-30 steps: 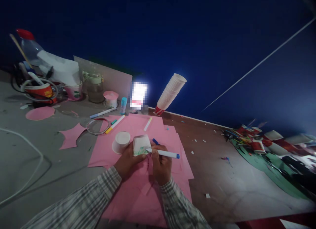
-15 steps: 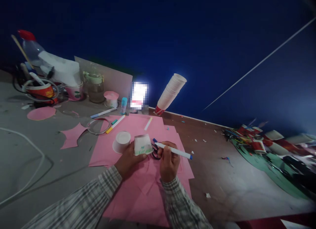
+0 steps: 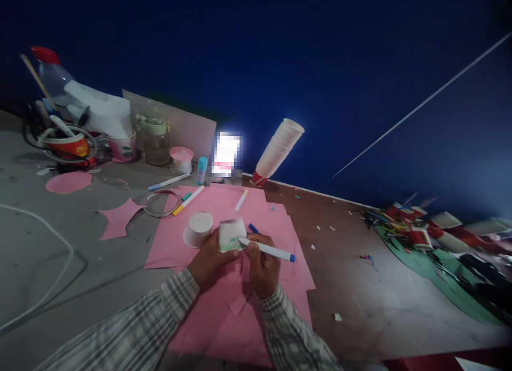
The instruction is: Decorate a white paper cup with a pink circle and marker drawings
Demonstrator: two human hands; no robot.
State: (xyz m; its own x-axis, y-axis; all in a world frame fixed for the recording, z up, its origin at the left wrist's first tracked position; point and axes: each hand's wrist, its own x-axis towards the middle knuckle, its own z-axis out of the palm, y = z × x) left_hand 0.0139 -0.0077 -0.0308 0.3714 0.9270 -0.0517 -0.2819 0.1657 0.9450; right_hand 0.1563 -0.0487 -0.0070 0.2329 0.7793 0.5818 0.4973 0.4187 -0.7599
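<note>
My left hand (image 3: pixel 208 259) grips a small white paper cup (image 3: pixel 231 235) lying on its side, with green marks along its lower edge. My right hand (image 3: pixel 262 264) pinches a white marker with a blue end (image 3: pixel 267 249), its tip touching the cup's side. Both hands hover over pink paper sheets (image 3: pixel 200 238). Another white cup (image 3: pixel 198 230) stands upside down just left of my left hand.
A leaning stack of white cups (image 3: pixel 278 150) rests against the blue wall. Markers (image 3: pixel 188 200), a wire ring (image 3: pixel 160 203), a glue stick (image 3: pixel 201 170), tape roll (image 3: pixel 181 160), jar (image 3: pixel 155 140) and cluttered containers (image 3: pixel 68 144) lie at back left. Red cups and scraps (image 3: pixel 416 232) pile at right.
My right hand had pulled the marker away to the right half a second ago; it has now come back left, and the tip touches the cup again.
</note>
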